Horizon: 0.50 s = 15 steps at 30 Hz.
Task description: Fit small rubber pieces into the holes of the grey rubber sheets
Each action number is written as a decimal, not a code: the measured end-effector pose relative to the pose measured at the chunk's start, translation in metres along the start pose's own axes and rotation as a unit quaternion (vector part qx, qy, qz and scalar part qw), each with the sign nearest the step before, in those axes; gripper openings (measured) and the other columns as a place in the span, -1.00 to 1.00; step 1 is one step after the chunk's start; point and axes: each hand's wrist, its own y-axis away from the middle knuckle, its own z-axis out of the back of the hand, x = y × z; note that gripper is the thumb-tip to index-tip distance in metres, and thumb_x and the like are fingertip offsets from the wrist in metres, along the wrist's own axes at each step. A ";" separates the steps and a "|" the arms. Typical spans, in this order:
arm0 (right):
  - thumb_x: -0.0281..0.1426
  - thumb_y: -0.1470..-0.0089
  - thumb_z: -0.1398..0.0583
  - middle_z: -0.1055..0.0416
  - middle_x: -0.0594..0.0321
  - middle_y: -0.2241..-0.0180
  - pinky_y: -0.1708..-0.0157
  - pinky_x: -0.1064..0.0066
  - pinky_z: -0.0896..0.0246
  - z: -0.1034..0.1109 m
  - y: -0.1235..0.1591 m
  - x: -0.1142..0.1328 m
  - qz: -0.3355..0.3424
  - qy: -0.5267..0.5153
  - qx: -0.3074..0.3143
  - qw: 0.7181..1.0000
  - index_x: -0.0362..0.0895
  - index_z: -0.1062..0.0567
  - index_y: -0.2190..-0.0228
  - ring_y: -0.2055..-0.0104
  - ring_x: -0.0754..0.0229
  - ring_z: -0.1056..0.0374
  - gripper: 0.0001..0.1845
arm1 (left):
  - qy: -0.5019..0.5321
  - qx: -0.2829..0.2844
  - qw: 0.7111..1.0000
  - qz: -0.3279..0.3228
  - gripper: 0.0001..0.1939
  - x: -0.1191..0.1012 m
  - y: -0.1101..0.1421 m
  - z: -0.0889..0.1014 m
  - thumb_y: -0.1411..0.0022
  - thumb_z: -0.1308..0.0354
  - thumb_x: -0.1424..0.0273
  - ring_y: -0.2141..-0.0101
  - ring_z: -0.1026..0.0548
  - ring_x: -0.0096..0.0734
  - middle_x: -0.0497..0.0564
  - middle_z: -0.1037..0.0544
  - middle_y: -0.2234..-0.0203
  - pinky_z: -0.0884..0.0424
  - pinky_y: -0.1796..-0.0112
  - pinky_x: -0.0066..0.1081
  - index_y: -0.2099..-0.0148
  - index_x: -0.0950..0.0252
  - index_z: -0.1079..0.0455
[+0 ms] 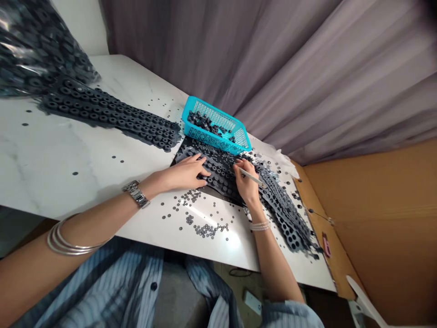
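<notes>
Grey-mauve curtain [273, 59] hanging in long folds behind table, along far side. White marble-look tabletop [44, 155], veined grey. Patch of white wall [80, 27] at upper left. Brown cardboard sheet [385, 228] standing at right. Floor [235, 284] below table dim, probably concrete; small white box [252, 301] lying there. Bright light, glare on tabletop.

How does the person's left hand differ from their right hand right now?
The left hand lies spread and empty, while the right hand pinches a slim pale pen. The left wrist wears a steel link watch; the right wears a beaded bracelet. Both hands are on a dark perforated rubber sheet.
</notes>
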 end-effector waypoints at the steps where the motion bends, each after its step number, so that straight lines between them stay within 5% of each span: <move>1: -0.25 -0.20 -0.10 -0.52 0.08 0.14 -0.11 0.00 -0.20 -0.002 0.000 0.002 0.011 -0.016 0.022 1.000 -0.03 -0.42 0.37 -0.15 -0.01 -0.29 -0.83 | -0.001 0.003 1.000 0.003 -0.52 -0.001 0.001 0.000 -0.25 -0.08 0.24 -0.37 0.22 -0.15 -0.02 0.10 -0.39 0.13 -0.29 -0.16 -0.21 0.13 -0.35; 6: -0.24 -0.22 -0.10 -0.53 0.13 0.09 -0.12 0.07 -0.22 -0.012 0.002 0.018 0.047 -0.078 0.104 0.990 -0.02 -0.45 0.30 -0.17 0.05 -0.29 -0.83 | -0.009 0.002 1.000 -0.003 -0.52 -0.003 0.003 -0.001 -0.26 -0.07 0.22 -0.37 0.22 -0.08 -0.05 0.11 -0.39 0.11 -0.28 -0.11 -0.21 0.12 -0.36; 15: -0.26 -0.23 -0.09 -0.50 0.12 0.08 -0.11 0.06 -0.24 -0.018 0.002 0.017 0.072 -0.052 0.133 0.987 -0.02 -0.41 0.29 -0.17 0.05 -0.28 -0.86 | -0.011 -0.004 1.000 -0.012 -0.54 -0.002 0.002 -0.002 -0.25 -0.07 0.22 -0.37 0.21 -0.07 -0.06 0.07 -0.39 0.08 -0.27 -0.05 -0.18 0.10 -0.38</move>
